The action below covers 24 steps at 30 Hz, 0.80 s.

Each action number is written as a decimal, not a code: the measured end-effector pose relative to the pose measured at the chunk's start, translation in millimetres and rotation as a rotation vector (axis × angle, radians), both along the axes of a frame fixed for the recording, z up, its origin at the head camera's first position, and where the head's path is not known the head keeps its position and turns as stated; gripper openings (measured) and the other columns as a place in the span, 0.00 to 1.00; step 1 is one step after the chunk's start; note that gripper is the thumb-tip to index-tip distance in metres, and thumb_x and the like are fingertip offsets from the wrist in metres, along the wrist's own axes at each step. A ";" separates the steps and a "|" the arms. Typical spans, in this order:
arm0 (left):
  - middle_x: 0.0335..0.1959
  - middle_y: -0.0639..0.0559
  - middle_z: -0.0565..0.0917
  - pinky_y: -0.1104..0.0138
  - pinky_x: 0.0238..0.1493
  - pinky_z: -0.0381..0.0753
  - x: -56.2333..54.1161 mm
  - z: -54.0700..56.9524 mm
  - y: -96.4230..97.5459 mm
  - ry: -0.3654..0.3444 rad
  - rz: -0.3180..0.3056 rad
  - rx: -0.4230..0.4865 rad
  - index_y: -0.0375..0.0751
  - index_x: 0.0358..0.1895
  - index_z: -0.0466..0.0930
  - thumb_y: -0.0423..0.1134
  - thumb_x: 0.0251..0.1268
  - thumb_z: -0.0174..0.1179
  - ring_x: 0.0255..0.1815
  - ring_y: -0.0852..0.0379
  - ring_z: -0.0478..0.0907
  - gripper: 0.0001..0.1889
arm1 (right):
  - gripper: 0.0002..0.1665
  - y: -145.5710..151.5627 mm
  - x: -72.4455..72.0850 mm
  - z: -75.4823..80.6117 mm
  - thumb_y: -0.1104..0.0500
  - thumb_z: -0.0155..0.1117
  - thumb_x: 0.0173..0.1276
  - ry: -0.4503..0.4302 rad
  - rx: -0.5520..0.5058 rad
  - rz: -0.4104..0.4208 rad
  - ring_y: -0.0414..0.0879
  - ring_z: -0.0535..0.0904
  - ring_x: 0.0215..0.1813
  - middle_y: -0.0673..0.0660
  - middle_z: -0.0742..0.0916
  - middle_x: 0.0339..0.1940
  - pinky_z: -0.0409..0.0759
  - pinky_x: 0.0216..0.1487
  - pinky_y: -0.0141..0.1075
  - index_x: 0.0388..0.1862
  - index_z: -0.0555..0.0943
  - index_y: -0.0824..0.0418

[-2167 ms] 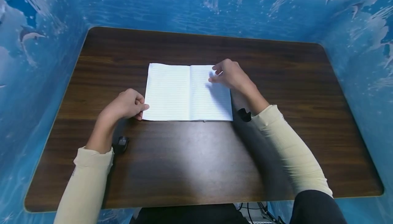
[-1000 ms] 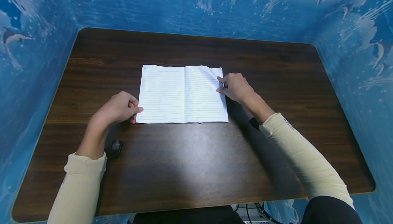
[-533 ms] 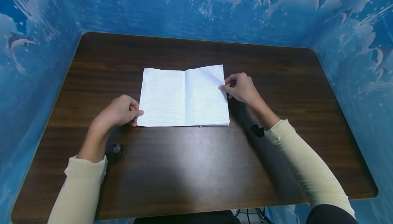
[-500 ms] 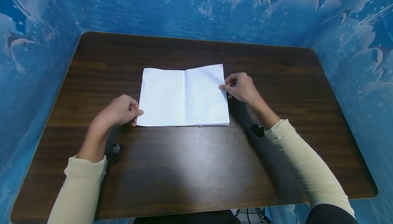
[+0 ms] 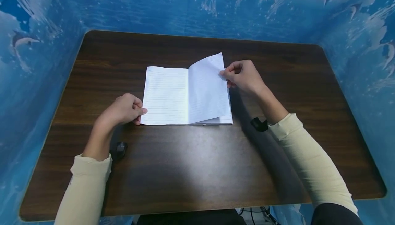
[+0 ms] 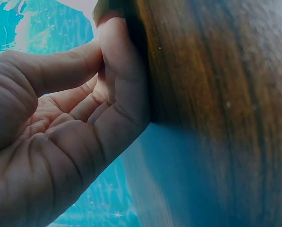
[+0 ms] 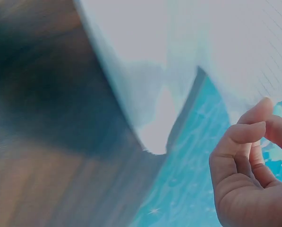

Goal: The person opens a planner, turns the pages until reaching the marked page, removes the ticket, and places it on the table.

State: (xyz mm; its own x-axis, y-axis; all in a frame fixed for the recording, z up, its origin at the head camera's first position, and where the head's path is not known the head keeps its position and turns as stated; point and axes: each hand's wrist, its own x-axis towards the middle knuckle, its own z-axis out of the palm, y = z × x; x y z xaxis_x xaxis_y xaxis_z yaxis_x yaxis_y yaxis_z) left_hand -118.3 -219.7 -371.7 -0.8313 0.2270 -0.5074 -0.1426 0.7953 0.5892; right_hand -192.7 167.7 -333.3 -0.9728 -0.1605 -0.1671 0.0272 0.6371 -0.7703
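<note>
Right now we have the notebook [image 5: 165,96] lying open near the middle of the worktop [image 5: 197,170], lined sheets facing up, and both hands on it. Over to the right hand [image 5: 243,75]: its grip is together, thumb and fingertips pinching the outer edge of the page [image 5: 208,91] below its top corner. And look at that page! We see it standing raised and bowed, top corner high, while the lower corner clears the lined sheet [image 5: 222,119] beneath. Across on the other side, the left hand [image 5: 123,108] has its grip clamped on the notebook at the lower left edge, thumb on top and fingers curled; in the left wrist view we catch thumb and finger meeting. The left half lies flat.

Both arms wear pale yellow, the left sleeve [image 5: 86,187] and the right sleeve [image 5: 308,153] alike, and a long shadow [image 5: 262,153] runs beside the right arm. Around us hangs blue cloth [image 5: 139,9] with printed dolphins, and down by the near edge we spot some dark cables [image 5: 251,214].
</note>
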 end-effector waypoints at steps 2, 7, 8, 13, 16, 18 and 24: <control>0.24 0.44 0.85 0.61 0.33 0.74 0.3 0.1 -1.8 0.004 -0.003 0.000 0.30 0.38 0.85 0.36 0.82 0.60 0.26 0.52 0.79 0.12 | 0.13 -6.1 -1.4 5.7 0.54 0.71 0.77 -0.003 -0.014 0.001 0.52 0.86 0.29 0.58 0.88 0.29 0.84 0.34 0.35 0.42 0.88 0.64; 0.24 0.44 0.85 0.61 0.32 0.73 1.3 -0.1 -4.5 0.005 0.000 -0.006 0.30 0.37 0.85 0.37 0.81 0.61 0.26 0.52 0.78 0.13 | 0.13 -15.0 -1.3 13.6 0.53 0.71 0.77 -0.011 -0.014 0.012 0.50 0.86 0.29 0.57 0.88 0.28 0.83 0.34 0.37 0.43 0.88 0.64; 0.24 0.44 0.85 0.61 0.32 0.73 1.7 -0.3 -4.1 0.003 0.003 -0.005 0.30 0.37 0.85 0.36 0.81 0.61 0.26 0.52 0.79 0.13 | 0.14 -15.9 -1.0 14.5 0.53 0.71 0.78 -0.015 -0.009 0.012 0.48 0.86 0.28 0.57 0.88 0.28 0.83 0.34 0.36 0.43 0.88 0.64; 0.23 0.45 0.85 0.61 0.32 0.74 2.5 -1.3 -3.2 0.003 0.006 0.019 0.31 0.36 0.84 0.36 0.81 0.61 0.26 0.52 0.80 0.13 | 0.13 -21.8 -0.9 20.9 0.54 0.71 0.77 -0.014 -0.010 0.007 0.47 0.85 0.27 0.57 0.88 0.28 0.80 0.32 0.33 0.43 0.88 0.64; 0.23 0.45 0.85 0.61 0.31 0.74 2.4 -0.3 -4.7 0.007 0.008 0.021 0.30 0.36 0.84 0.36 0.81 0.61 0.26 0.52 0.80 0.13 | 0.13 -29.1 -2.2 26.0 0.54 0.72 0.76 -0.003 -0.037 0.028 0.47 0.85 0.28 0.57 0.89 0.28 0.81 0.32 0.32 0.43 0.89 0.65; 0.23 0.45 0.84 0.61 0.31 0.73 2.0 0.1 -4.5 0.009 0.009 0.019 0.30 0.35 0.84 0.35 0.81 0.62 0.25 0.52 0.80 0.13 | 0.14 -33.3 -2.7 29.5 0.53 0.73 0.76 -0.004 -0.052 0.042 0.47 0.85 0.28 0.56 0.89 0.28 0.82 0.33 0.32 0.43 0.89 0.65; 0.23 0.45 0.85 0.62 0.32 0.75 2.1 1.4 -3.5 0.007 0.020 0.016 0.31 0.37 0.85 0.36 0.81 0.62 0.25 0.53 0.81 0.12 | 0.14 -47.8 -2.1 37.4 0.55 0.72 0.76 -0.009 -0.080 0.047 0.45 0.86 0.26 0.55 0.89 0.26 0.84 0.32 0.31 0.42 0.88 0.67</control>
State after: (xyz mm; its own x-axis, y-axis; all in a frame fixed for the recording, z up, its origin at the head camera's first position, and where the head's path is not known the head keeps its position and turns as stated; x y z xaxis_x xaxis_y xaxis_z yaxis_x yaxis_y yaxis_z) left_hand -116.2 -223.3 -370.3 -0.8392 0.2181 -0.4982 -0.1543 0.7830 0.6026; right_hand -194.8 119.9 -295.9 -0.9625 -0.2189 -0.1605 0.0059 0.5744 -0.8186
